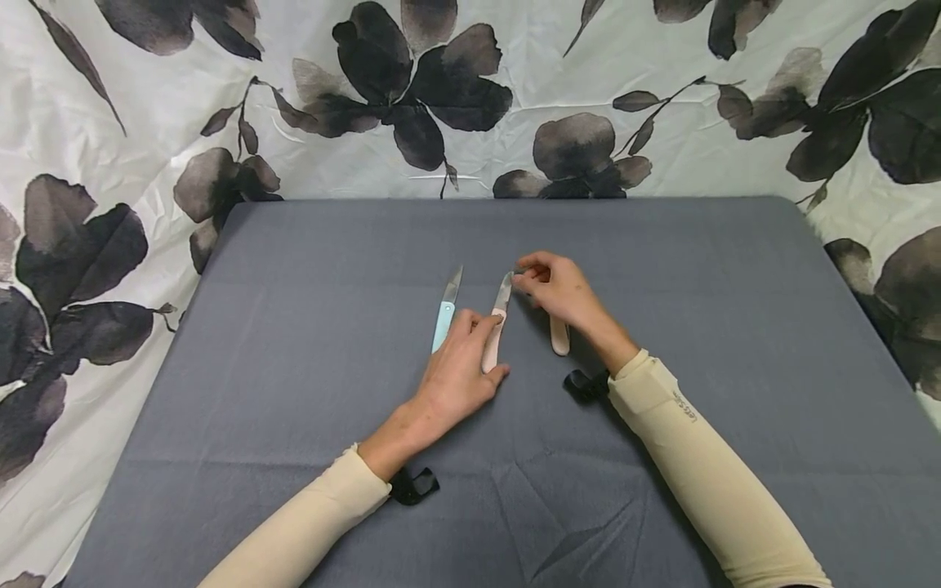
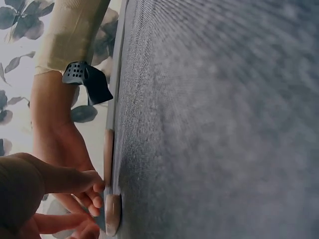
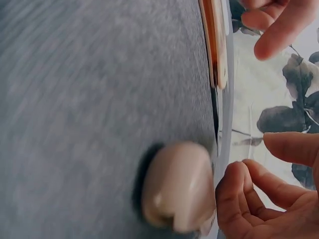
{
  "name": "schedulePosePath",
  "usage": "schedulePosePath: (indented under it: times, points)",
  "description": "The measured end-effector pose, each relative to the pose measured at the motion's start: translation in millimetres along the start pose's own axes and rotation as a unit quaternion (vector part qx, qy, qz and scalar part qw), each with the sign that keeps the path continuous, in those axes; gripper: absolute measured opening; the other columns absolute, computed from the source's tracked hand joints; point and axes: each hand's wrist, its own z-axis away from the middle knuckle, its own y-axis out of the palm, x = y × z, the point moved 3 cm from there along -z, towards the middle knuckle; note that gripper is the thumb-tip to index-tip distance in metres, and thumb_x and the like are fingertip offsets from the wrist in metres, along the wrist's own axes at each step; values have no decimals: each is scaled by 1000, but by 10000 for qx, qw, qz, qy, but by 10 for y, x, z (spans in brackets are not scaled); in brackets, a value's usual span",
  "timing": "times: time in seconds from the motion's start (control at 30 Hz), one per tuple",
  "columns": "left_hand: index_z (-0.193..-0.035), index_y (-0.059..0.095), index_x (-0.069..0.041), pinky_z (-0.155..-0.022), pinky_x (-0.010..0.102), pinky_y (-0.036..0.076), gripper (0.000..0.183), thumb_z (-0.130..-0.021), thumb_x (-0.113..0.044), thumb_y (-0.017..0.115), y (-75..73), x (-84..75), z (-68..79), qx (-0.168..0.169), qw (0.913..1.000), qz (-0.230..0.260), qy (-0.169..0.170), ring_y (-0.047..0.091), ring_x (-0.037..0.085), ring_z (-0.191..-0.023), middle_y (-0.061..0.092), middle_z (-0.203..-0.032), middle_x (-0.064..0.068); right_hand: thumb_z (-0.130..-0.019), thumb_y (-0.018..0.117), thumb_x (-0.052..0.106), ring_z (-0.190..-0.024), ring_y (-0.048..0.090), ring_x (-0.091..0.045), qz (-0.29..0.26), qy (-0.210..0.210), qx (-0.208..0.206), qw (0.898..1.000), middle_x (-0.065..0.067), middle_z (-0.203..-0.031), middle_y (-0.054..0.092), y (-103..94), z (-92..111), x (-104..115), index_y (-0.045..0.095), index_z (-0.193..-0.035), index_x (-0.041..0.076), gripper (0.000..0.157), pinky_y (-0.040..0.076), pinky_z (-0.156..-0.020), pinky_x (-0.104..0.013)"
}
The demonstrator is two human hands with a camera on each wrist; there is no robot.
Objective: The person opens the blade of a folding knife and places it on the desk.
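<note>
Two knives with bare blades lie side by side on the grey cloth. One has a light blue handle point(image 1: 443, 325); the other, a pale pink-handled knife point(image 1: 493, 343), is to its right. My left hand point(image 1: 457, 371) is over the pink handle, its fingers spread; the right wrist view shows its fingertips slightly above the handle. My right hand point(image 1: 560, 287) hovers at the tip of that knife's blade, fingers loosely bent, thumb apart from them. Whether a fingertip touches the blade, I cannot tell. Below the right hand lies another pinkish handle point(image 1: 559, 336), its far end hidden.
A grey cloth point(image 1: 309, 327) with creases near the front covers the table. White fabric with dark flowers point(image 1: 294, 139) hangs behind it. A black strap piece point(image 1: 414, 487) juts from the left wrist and another point(image 1: 584, 386) from the right.
</note>
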Motion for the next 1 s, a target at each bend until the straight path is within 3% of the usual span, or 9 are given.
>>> schedulePosePath:
  times: [0.2, 0.37, 0.77, 1.0]
  points:
    - [-141, 61, -7, -91, 40, 54, 53, -92, -16, 80, 57, -78, -13, 181, 9994, -161, 235, 56, 26, -107, 58, -126, 11, -103, 65, 16, -99, 62, -32, 242, -307, -478, 9981, -20, -116, 66, -90, 45, -21, 69, -128, 1, 30, 49, -79, -35]
    - [-139, 62, -6, -97, 42, 53, 50, -93, -15, 79, 100, -117, -24, 249, 9992, -113, 307, 58, 27, -111, 60, -126, 12, -100, 67, 10, -101, 60, -34, 273, -420, -820, 9954, -20, -118, 63, -178, 80, -24, 71, -125, 0, 27, 48, -84, -41]
    - [-137, 63, -4, -104, 40, 53, 46, -94, -15, 77, 202, -211, -85, 245, 9983, -230, 467, 61, 27, -119, 64, -127, 11, -98, 64, 5, -110, 59, -41, 1202, 3, 28, 9928, -26, -124, 57, -233, 99, -179, 66, -131, -2, 34, 51, -93, -52]
    - [-136, 65, -8, -95, 42, 50, 47, -93, -21, 79, 240, -272, -105, 202, 9964, -701, 425, 63, 24, -118, 68, -126, 6, -100, 64, 8, -108, 61, -39, 1313, 106, 50, 9913, -25, -123, 61, -241, 132, -208, 67, -130, -1, 32, 52, -90, -50]
